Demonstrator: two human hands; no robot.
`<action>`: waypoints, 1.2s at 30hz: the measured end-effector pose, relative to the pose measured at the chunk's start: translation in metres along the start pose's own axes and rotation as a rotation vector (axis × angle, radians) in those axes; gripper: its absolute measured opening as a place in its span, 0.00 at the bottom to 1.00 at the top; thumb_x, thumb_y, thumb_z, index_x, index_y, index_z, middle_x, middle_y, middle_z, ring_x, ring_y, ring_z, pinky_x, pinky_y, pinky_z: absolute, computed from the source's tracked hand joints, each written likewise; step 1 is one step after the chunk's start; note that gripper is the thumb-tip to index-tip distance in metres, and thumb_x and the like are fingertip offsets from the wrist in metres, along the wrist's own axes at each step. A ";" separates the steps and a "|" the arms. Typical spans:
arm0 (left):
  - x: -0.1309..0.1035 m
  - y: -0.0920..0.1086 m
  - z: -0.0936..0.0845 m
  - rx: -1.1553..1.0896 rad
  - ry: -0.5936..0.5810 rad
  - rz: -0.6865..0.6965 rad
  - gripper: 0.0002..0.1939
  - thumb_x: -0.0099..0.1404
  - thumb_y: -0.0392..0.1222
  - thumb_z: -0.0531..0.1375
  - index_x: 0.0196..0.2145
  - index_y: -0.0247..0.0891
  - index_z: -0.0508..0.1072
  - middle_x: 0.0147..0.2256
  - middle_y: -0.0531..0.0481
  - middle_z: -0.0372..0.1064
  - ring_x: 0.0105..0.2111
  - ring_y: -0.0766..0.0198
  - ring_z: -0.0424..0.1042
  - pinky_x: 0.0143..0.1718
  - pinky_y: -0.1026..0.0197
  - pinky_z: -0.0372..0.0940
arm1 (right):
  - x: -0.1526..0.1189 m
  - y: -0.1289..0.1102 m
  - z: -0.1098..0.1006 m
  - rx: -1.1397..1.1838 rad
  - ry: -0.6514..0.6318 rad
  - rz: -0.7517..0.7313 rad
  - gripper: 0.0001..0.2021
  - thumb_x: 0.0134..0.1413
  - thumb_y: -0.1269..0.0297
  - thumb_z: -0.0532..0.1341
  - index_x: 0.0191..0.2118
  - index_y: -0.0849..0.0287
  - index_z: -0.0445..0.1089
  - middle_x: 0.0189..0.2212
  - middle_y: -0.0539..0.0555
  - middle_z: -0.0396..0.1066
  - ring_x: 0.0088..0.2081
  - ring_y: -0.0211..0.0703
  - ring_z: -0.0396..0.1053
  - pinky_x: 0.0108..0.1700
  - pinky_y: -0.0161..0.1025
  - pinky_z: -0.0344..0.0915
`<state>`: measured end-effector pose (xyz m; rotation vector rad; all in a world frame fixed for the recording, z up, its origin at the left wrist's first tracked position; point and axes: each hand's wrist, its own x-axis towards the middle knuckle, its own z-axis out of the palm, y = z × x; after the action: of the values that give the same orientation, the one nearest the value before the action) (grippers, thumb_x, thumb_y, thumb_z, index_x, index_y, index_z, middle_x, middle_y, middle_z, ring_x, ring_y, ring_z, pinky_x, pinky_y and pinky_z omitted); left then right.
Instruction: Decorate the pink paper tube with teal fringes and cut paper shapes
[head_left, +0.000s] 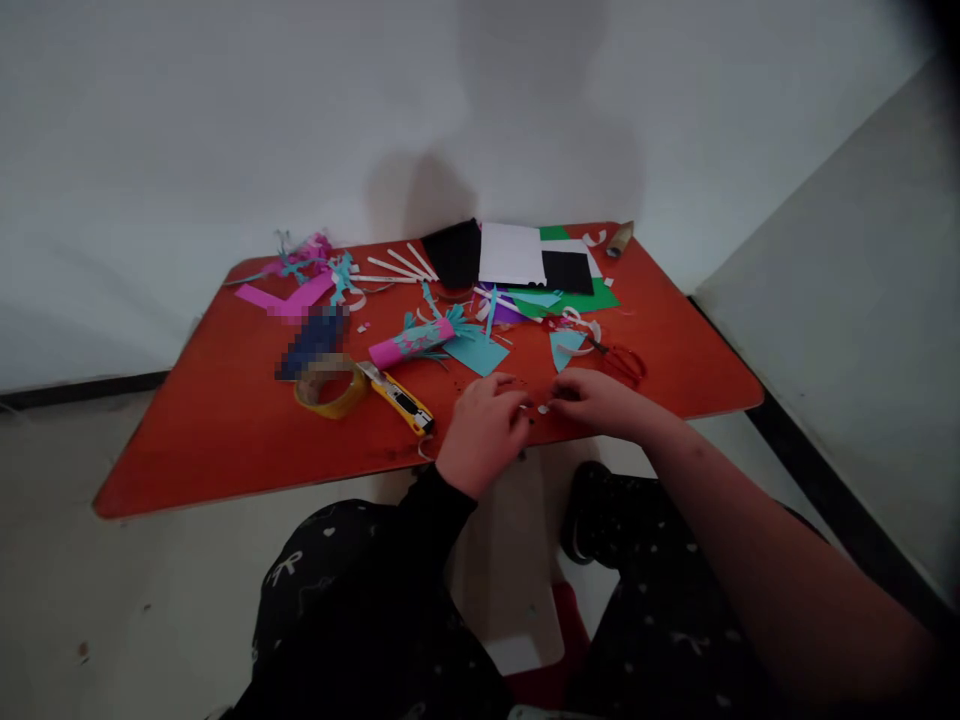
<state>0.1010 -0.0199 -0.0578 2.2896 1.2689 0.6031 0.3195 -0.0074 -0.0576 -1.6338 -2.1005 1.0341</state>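
Note:
My left hand [486, 428] rests at the table's near edge, its fingers curved and apart, with no held thing visible. Facing it, my right hand [592, 402] has its fingers drawn together; whatever may be between them is too small to make out. A tiny white scrap [543, 408] lies at the right fingertips, between the two hands. Beyond my left hand are a light-blue paper piece [480, 352] and a pink tube [397, 347] wrapped with blue fringe. Red-handled scissors [622, 362] lie past my right hand. A yellow utility knife [405, 402] lies left of my left hand.
On the orange-red table [225, 430] stands a tape roll [330, 388], left of the knife. Farther back are white strips [405, 262], pink paper [296, 298], a white sheet [512, 253], black and green sheets, and a cardboard tube [620, 240]. A wall stands behind.

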 end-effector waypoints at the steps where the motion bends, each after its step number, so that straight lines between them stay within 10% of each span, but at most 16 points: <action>1: 0.000 0.001 0.001 0.048 -0.023 0.007 0.14 0.67 0.36 0.58 0.45 0.42 0.81 0.57 0.41 0.69 0.59 0.50 0.67 0.62 0.44 0.60 | 0.002 0.002 0.001 -0.026 -0.008 0.015 0.06 0.54 0.64 0.58 0.30 0.58 0.69 0.30 0.53 0.72 0.34 0.45 0.68 0.37 0.39 0.60; 23: 0.001 0.007 0.003 0.252 -0.123 0.038 0.13 0.69 0.39 0.57 0.46 0.44 0.80 0.63 0.43 0.65 0.63 0.46 0.61 0.62 0.41 0.59 | 0.011 0.008 0.011 -0.174 -0.027 0.067 0.06 0.57 0.67 0.60 0.33 0.58 0.74 0.35 0.56 0.77 0.37 0.46 0.71 0.40 0.39 0.62; 36: 0.008 0.002 -0.004 -0.028 0.047 -0.035 0.07 0.67 0.40 0.62 0.42 0.40 0.78 0.45 0.44 0.73 0.49 0.54 0.71 0.55 0.51 0.63 | 0.000 -0.011 -0.001 0.173 0.139 0.016 0.07 0.54 0.61 0.60 0.31 0.58 0.71 0.29 0.51 0.71 0.33 0.43 0.66 0.38 0.40 0.62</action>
<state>0.1039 -0.0136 -0.0519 2.2377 1.3114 0.6613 0.3118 -0.0079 -0.0498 -1.5916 -1.8583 1.0439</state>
